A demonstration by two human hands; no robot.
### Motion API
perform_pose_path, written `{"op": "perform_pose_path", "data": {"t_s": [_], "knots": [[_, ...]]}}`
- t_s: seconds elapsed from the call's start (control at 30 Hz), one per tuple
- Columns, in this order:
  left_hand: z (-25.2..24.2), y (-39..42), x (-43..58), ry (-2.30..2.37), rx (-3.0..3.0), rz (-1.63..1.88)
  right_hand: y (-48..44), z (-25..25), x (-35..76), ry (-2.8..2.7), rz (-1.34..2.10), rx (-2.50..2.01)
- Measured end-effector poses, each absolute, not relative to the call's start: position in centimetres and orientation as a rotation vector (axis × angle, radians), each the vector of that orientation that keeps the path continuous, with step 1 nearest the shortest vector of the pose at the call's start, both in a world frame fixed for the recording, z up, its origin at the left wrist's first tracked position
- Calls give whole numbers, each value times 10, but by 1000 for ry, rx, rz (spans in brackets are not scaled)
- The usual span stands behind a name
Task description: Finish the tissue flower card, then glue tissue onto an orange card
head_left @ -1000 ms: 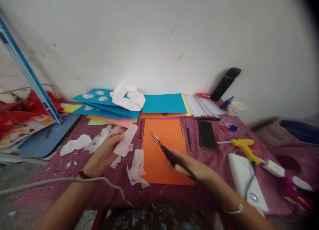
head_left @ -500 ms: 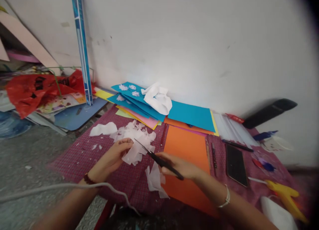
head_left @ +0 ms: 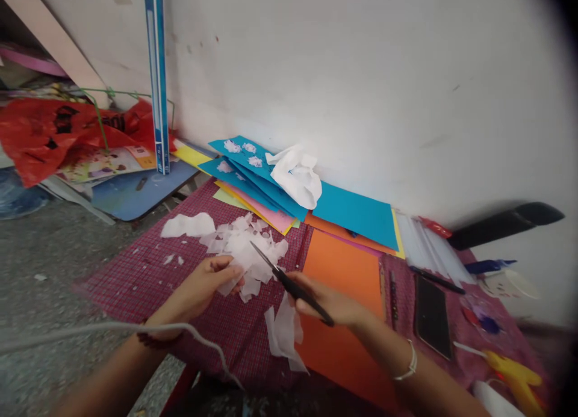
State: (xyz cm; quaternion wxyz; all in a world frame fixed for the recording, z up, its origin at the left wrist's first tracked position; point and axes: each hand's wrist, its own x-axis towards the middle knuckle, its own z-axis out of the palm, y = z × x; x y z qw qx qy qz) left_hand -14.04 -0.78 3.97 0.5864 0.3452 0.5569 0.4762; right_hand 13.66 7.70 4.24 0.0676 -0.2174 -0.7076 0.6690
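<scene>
My left hand point(head_left: 212, 284) is closed, pinching a thin white piece of tissue paper point(head_left: 229, 284) between thumb and fingers. In my right hand point(head_left: 327, 296) is a pair of black-handled scissors point(head_left: 291, 286), gripped by the handles. Its blades look closed together and point up and left, over a loose heap of white tissue scraps point(head_left: 248, 239) just beyond my left hand. The tips are apart from my left fingers. Below the scissors, more white tissue paper point(head_left: 282, 333) lies partly on an orange sheet point(head_left: 343, 345).
Blue sheets point(head_left: 356, 209) and a crumpled white tissue point(head_left: 298, 176) lie along the wall. On the right are a black phone point(head_left: 432, 318), a pen point(head_left: 436, 280) and a yellow glue gun point(head_left: 515, 372). A pale cable point(head_left: 194, 333) crosses near my left forearm.
My left hand has turned, bringing its thumb forward over the tissue paper. The scissors stay in my right hand at nearly the same angle. The whole view has shifted slightly.
</scene>
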Motion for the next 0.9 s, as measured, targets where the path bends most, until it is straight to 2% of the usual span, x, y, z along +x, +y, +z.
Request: {"op": "perform_pose_path", "data": {"t_s": [0.2, 0.47, 0.9], "knots": [[43, -1, -141, 1312, 695, 1279, 79, 53, 144, -2305, 2027, -647], [52, 6, -127, 1282, 881, 1112, 77, 49, 132, -2307, 1994, -679], [38, 13, -126, 1165, 760, 1093, 77, 31, 133, -2042, 2002, -919]]}}
